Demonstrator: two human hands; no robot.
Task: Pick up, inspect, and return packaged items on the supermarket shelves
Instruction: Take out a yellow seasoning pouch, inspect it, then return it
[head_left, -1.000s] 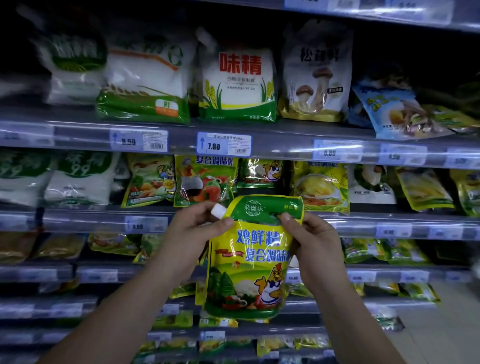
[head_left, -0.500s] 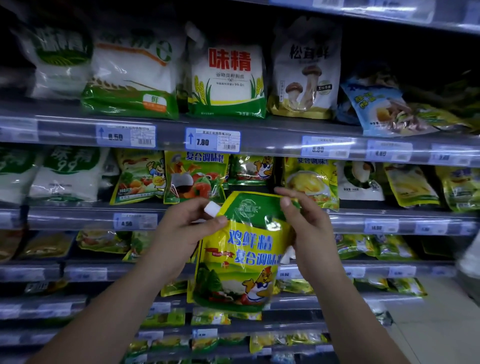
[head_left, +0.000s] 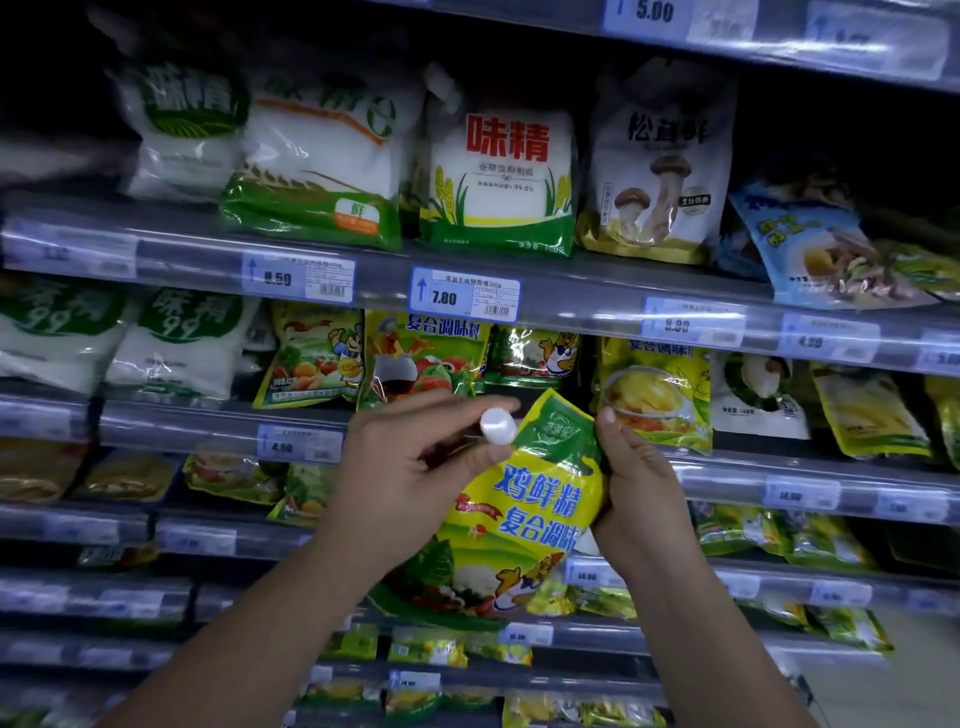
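A yellow and green seasoning pouch (head_left: 524, 514) with blue lettering and a white screw cap (head_left: 497, 425) hangs in front of the shelves, tilted to the right. My left hand (head_left: 410, 478) grips its upper left corner at the cap. My right hand (head_left: 636, 486) pinches its right edge near the top. Behind the pouch, on the second shelf, a dark gap (head_left: 535, 392) shows between a similar small pouch (head_left: 535, 356) and a yellow packet (head_left: 657, 392).
The top shelf holds white and green bags (head_left: 501, 179) and a mushroom packet (head_left: 662, 166). Grey shelf rails carry blue price tags (head_left: 464, 294). Yellow packets fill the lower shelves (head_left: 779, 540). Pale floor shows at the bottom right (head_left: 893, 686).
The pouch has tilted so its top leans right, and both hands have lifted it toward the second shelf. My view has moved closer and slightly up.
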